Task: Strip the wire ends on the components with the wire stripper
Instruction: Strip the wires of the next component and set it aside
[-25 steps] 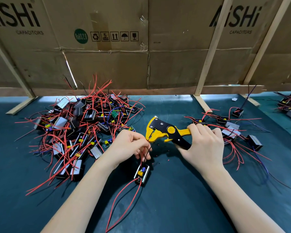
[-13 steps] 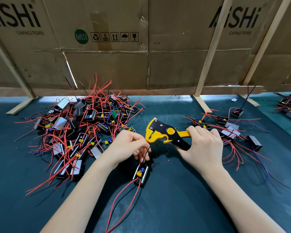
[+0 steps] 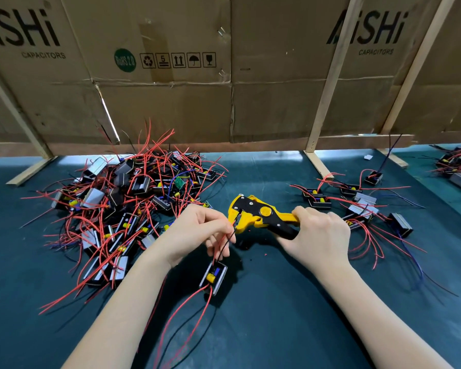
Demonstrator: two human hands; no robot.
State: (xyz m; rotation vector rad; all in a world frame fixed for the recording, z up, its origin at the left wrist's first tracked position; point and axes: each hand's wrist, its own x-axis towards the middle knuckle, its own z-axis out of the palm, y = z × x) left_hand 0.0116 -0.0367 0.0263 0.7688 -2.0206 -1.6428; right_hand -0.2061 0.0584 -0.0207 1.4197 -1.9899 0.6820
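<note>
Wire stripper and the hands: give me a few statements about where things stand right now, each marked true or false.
1. The right hand grips the wire stripper by its handles. True.
2. The left hand rests flat and holds nothing. False: it pinches the wires of one component, leading them to the stripper's head.
3. That component lies on the green mat below the left hand. True.
4. The larger pile of components lies on the person's right. False: it lies on their left; only a smaller group lies on the right.
5. The stripper is yellow and black. True.
</note>
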